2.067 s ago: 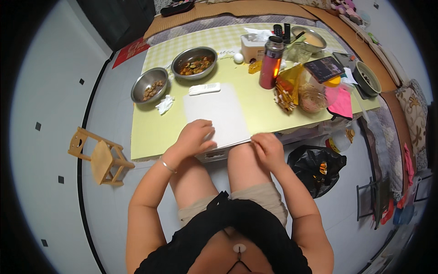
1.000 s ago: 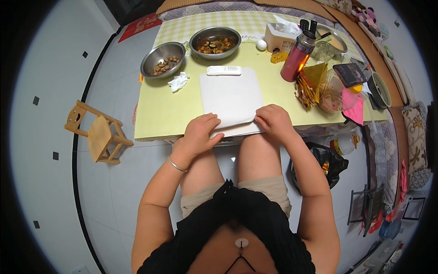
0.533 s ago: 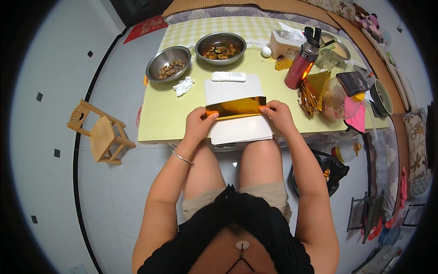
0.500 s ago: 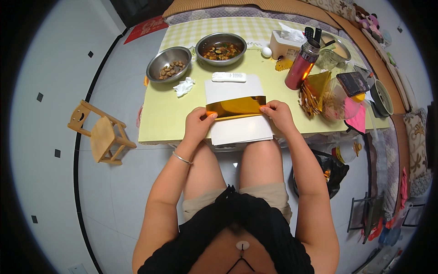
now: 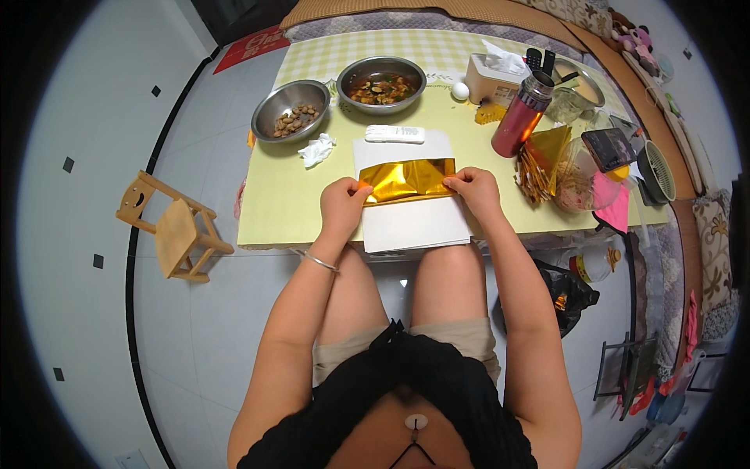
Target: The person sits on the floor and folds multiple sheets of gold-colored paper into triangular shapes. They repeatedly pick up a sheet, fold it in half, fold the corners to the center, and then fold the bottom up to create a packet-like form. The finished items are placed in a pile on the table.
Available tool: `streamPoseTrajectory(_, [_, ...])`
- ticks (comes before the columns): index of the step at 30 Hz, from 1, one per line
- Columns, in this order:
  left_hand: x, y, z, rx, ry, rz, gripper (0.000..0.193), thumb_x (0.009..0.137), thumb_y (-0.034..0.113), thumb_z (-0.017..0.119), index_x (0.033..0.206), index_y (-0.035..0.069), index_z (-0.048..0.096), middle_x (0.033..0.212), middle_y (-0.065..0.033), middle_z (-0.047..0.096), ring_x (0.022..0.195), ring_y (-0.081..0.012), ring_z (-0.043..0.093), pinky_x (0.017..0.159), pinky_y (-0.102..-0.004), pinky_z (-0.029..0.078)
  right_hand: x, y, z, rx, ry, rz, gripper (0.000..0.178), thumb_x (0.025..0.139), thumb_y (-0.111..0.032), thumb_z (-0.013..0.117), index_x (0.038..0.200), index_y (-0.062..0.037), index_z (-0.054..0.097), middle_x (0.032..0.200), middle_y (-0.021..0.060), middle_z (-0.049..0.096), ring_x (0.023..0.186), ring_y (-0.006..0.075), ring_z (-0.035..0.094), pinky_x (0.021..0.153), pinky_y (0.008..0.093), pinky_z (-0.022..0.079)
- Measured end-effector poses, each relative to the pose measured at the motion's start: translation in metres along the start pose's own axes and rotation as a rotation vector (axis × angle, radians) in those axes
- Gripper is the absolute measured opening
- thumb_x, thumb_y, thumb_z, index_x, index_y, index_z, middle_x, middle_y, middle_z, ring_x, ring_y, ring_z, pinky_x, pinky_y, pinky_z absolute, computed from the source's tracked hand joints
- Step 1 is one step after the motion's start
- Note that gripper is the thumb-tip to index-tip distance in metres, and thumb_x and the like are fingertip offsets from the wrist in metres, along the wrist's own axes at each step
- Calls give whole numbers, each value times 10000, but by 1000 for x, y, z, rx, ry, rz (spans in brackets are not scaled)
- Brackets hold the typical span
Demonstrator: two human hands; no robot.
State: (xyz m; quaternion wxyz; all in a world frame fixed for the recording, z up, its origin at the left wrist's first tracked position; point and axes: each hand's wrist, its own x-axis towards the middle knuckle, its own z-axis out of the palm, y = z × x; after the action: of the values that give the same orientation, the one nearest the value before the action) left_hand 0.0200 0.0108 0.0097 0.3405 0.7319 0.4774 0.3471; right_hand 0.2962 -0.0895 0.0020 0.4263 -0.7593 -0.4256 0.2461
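Note:
A strip of shiny gold foil paper (image 5: 408, 180), creased along its length, lies across a stack of white paper (image 5: 414, 228). My left hand (image 5: 344, 205) pinches the foil's left end between thumb and fingers. At the opposite end my right hand (image 5: 475, 192) grips the foil in the same way. Just beyond the foil, a white oblong object (image 5: 395, 134) rests on the far part of the white stack. A bundle of folded gold paper pieces (image 5: 539, 168) stands to the right of my right hand.
Two steel bowls, one of nuts (image 5: 269, 109) and one of food in liquid (image 5: 344, 82), stand at the back left near a crumpled tissue (image 5: 317, 151). Rightward are a red thermos (image 5: 518, 125), a tissue box (image 5: 488, 76), a white egg-shaped object (image 5: 460, 91) and a phone (image 5: 609, 148).
The foil's surface now looks more crumpled and brighter, and its left end has shifted slightly right. Both hands keep their hold on its ends.

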Motion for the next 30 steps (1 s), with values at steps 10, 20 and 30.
streamPoseTrajectory(10, [-8, -13, -14, -245, -168, 12, 276, 830, 226, 823, 760, -13, 704, 616, -13, 595, 595, -93, 507, 556, -282, 422, -16, 1, -14, 456, -225, -4, 116, 808, 4, 790, 820, -20, 676, 772, -25, 634, 715, 67, 560, 667, 213, 471])
streamPoseTrajectory(20, [-3, -9, -13, -229, -89, -52, 300, 964, 227, 690, 779, -7, 664, 620, 20, 551, 597, -81, 453, 561, -282, 398, -15, -6, -17, 418, -179, -80, 351, 930, -325, 740, 761, -24, 671, 691, -25, 566, 655, 72, 475, 603, 256, 398])
streamPoseTrajectory(30, [-5, -14, -1, -135, -1, 68, 158, 912, 131, 690, 851, -9, 651, 696, -80, 649, 631, -140, 594, 610, -302, 474, 5, -11, -21, 303, -198, 162, 467, 882, -449, 761, 829, 14, 742, 718, 26, 656, 670, 106, 553, 659, 265, 453])
